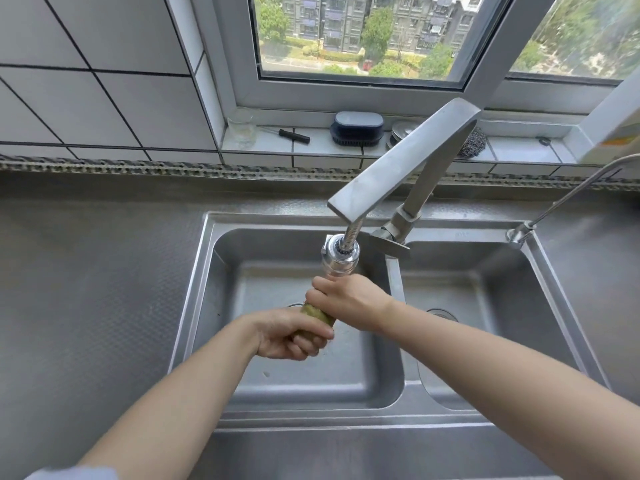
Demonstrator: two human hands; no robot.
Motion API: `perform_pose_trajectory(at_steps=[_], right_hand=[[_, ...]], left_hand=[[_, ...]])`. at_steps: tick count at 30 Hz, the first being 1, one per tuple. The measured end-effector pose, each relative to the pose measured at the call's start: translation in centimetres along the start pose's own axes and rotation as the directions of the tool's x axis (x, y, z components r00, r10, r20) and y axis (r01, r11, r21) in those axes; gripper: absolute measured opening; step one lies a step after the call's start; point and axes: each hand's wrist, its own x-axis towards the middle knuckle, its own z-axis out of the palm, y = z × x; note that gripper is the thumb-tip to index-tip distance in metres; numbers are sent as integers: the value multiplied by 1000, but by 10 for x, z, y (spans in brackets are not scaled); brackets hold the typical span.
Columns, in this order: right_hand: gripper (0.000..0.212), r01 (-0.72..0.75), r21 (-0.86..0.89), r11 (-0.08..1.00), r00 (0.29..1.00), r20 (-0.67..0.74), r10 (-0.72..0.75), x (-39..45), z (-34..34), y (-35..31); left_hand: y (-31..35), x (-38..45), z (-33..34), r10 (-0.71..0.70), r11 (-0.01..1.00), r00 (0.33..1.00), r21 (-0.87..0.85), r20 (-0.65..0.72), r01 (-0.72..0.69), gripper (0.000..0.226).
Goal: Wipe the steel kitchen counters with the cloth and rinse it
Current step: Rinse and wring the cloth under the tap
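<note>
The cloth [317, 315], a yellow-green rag twisted into a tight damp roll, is held over the left basin of the steel sink [194, 292], just below the tap's round chrome spray head [337, 254]. The left hand [294, 337] wraps its curled fingers round the roll's lower end; the right hand [346, 299] clamps the upper end, so both fists sit close together with a short stretch of cloth between them. The tap [401, 161] is a flat, angular bar of brushed steel rising toward 1 o'clock. The counter [86, 271] around it is dull steel with a fine embossed grain. On the tiled sill at 12 o'clock lie a dark oval brush [356, 129], a clear glass [240, 128] and a wiry steel scourer [472, 142].
</note>
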Motion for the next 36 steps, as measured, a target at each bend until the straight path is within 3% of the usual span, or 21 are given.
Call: perform_pose_trajectory(at_steps=[2, 4, 5, 7, 8, 10, 13, 15, 21, 25, 28, 30, 31, 32, 33, 34, 35, 36], right_hand=[[15, -87, -38, 995, 995, 55, 89, 2, 0, 0], [14, -158, -46, 986, 982, 95, 162, 5, 0, -5], [14, -190, -43, 981, 975, 106, 193, 7, 0, -8], [17, -266, -2, 964, 956, 127, 264, 9, 1, -12], [19, -315, 55, 947, 940, 156, 304, 10, 1, -14], [16, -428, 205, 880, 893, 246, 377, 12, 1, -16], [21, -531, 339, 777, 839, 338, 426, 11, -1, -19], [24, -573, 397, 717, 815, 370, 446, 9, -1, -24], [22, -661, 692, 290, 729, 501, 467, -7, 1, -42], [24, -628, 777, -24, 706, 584, 400, -16, 5, -47], [15, -545, 821, -169, 756, 568, 326, -19, 0, -45], [19, -359, 849, -387, 816, 487, 312, -22, -3, -37], [22, -220, 799, -559, 835, 451, 316, -25, -2, -32], [22, -124, 740, -662, 837, 436, 330, -29, 1, -28], [21, -107, 742, -661, 813, 448, 372, -34, 9, -26], [28, -235, 820, -522, 742, 498, 448, -38, 20, -26], [38, -523, 826, -212, 656, 549, 518, -44, 31, -28], [45, -753, 636, 169, 599, 556, 576, -50, 48, -33]], left_hand=[[6, 5, 5, -20, 972, 984, 226, -176, 60, 27], [14, 6, 14, 66, 873, 932, 473, -357, 120, 31], [17, 6, 16, 160, 782, 886, 604, -434, 154, 30], [20, 7, 19, 370, 494, 794, 826, -482, 271, 27], [21, 7, 19, 436, 382, 760, 864, -482, 328, 23], [20, 7, 17, 516, 267, 703, 872, -490, 411, 16], [19, 8, 13, 637, -2, 681, 882, -362, 471, 2], [14, 8, 8, 674, -162, 695, 868, -250, 469, 14], [6, 4, 6, 771, -432, 630, 804, 94, 408, 27], [3, 5, 7, 834, -432, 518, 808, 188, 401, 41], [6, 4, 4, 880, -381, 434, 833, 194, 401, 38], [12, 1, 4, 931, -222, 359, 886, 68, 407, 25], [17, -1, 4, 940, -71, 334, 917, -70, 393, 16], [21, -3, 4, 912, 87, 344, 925, -223, 369, 9], [21, -3, 4, 877, 204, 353, 918, -326, 341, 8], [20, 0, 4, 836, 272, 388, 907, -388, 322, 11], [17, 2, 6, 786, 323, 442, 897, -431, 301, 13], [13, 5, 9, 737, 370, 493, 886, -462, 278, 16]])
